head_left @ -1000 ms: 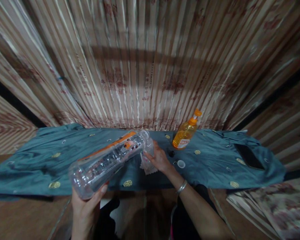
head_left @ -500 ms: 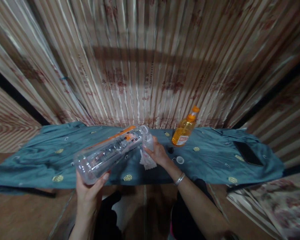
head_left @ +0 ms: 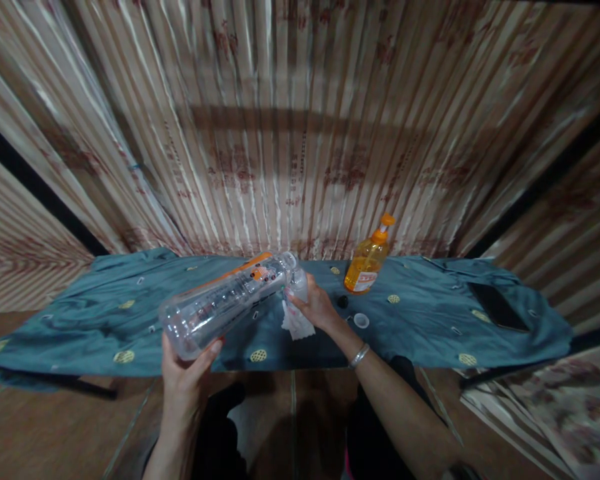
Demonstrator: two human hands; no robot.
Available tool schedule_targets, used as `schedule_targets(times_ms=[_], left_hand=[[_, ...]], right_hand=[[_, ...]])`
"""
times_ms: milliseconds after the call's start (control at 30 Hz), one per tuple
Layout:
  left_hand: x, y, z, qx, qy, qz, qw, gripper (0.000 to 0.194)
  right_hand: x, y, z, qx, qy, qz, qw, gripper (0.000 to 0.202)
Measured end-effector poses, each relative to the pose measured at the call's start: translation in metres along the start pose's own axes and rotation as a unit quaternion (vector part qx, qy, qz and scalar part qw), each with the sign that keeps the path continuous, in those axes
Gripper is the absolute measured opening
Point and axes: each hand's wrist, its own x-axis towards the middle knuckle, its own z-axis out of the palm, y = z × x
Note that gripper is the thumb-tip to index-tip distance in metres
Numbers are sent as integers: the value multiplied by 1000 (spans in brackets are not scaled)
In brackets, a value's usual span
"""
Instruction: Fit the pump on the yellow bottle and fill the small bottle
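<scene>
My left hand (head_left: 187, 373) is wrapped around the base of a large clear plastic bottle (head_left: 225, 300) with orange on its label. The bottle lies tilted, its neck pointing up and to the right. At the neck end, my right hand (head_left: 315, 303) is closed on a small clear container (head_left: 299, 280), which is close against the bottle's mouth; whether they touch I cannot tell. Below that hand, a crumpled white tissue (head_left: 299, 328) lies on the cloth. A small black cap (head_left: 343, 301) and a white round cap (head_left: 361, 321) rest to the right.
An orange pump bottle (head_left: 367, 267) with yellow liquid stands behind the caps. A dark phone-like slab (head_left: 497, 307) lies farther right. Teal patterned cloth (head_left: 420, 327) covers the narrow table, and a striped curtain (head_left: 300, 133) hangs behind it.
The large bottle's base and my left hand have shifted slightly right and up. My right hand and the small container stay almost in place; the view has moved a little.
</scene>
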Motion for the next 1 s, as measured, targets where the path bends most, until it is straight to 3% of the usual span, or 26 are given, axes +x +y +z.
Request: schedule_targets(times_ms=[133,333,600,867,1000], left_hand=[[5,-2,-4,5,-2,-32,999,90],[3,-7,-4,-2,1,3,1000,77],[26,-23,-26,-32,-1,-32,999,93],[25,-20,-27,-43,-21,-25,999,83],[25,-20,-29,-39,-22,-27,999,89]], right_hand=[[0,0,0,-4,-1,-2,1000,65],[1,-1,2,-8,-2,0,1000,66],[1,-6,2,-4,-13,4,1000,68],[2,-4,5,-8,-1,-7,1000,69],[1,-4,4,-5,-5,-8,1000,67]])
